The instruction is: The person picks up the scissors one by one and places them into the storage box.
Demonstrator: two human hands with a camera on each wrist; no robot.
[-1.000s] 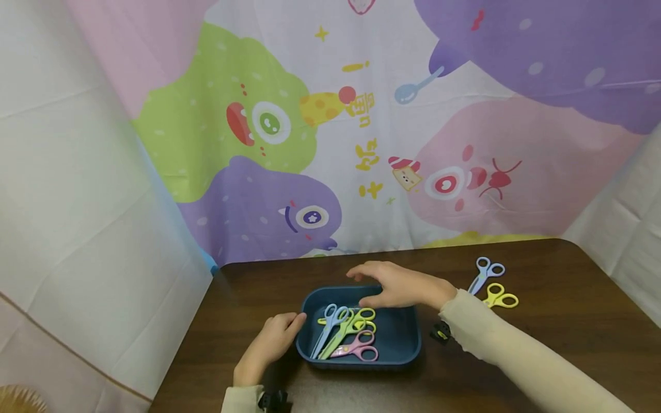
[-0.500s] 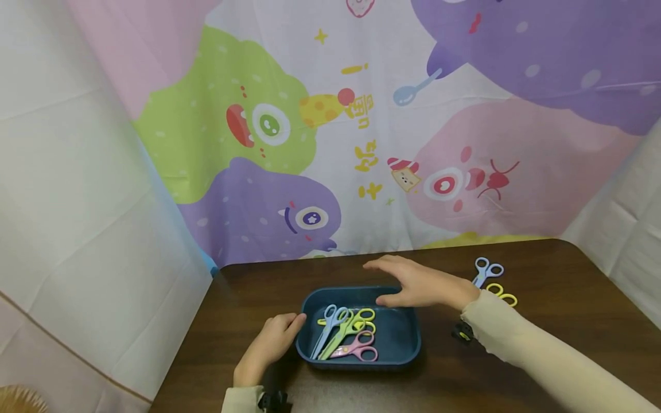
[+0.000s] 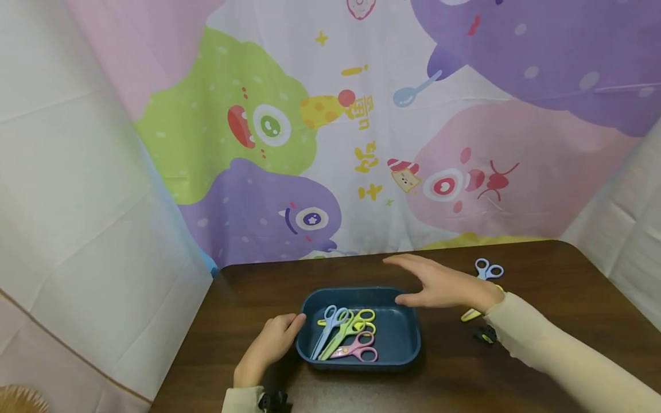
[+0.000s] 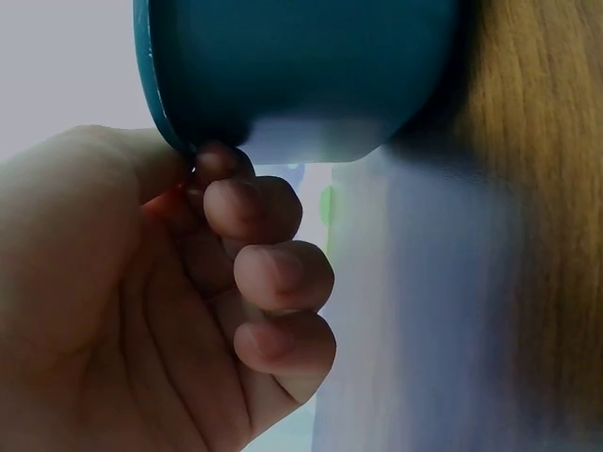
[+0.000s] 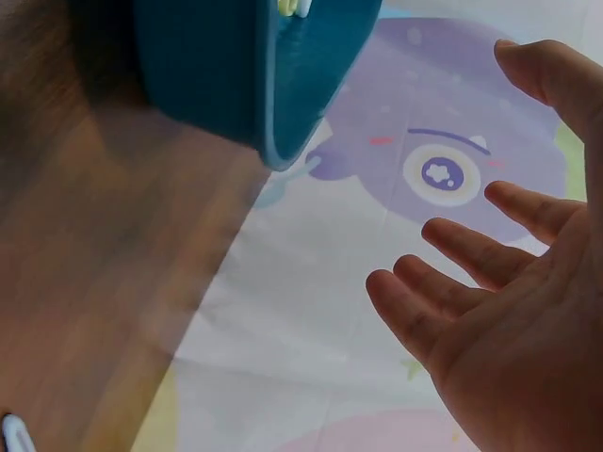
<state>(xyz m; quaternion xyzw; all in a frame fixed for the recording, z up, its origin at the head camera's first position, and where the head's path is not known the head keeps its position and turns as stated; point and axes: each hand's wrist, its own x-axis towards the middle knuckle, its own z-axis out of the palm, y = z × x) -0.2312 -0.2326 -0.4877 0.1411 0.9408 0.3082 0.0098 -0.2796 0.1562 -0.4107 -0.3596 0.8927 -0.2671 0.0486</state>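
Observation:
A dark teal plastic bin (image 3: pixel 397 338) stands on the table. In it lie light blue scissors (image 3: pixel 322 335), green scissors (image 3: pixel 338 337), pink scissors (image 3: pixel 358 347) and, partly under them, yellow scissors (image 3: pixel 368 314). My left hand (image 3: pixel 271 343) pinches the bin's left rim between thumb and forefinger; the left wrist view shows its other fingers curled below. Over the bin's back right corner hovers my right hand (image 3: pixel 441 284), fingers spread and holding nothing. Behind its wrist are periwinkle scissors (image 3: pixel 488 268) and another yellow pair (image 3: pixel 471 315), both partly hidden by the arm.
The brown wooden table (image 3: pixel 248 287) meets a cartoon-printed cloth (image 3: pixel 382 229) at its back edge. White cloth (image 3: pixel 93 189) hangs at the left, and more white cloth (image 3: pixel 630 229) at the right. A brush-like bristly thing (image 3: pixel 20 398) shows at the bottom left corner.
My right hand has moved rightward from over the middle of the bin toward the loose scissors, its arm covering more of them. The left hand and the bin have stayed put.

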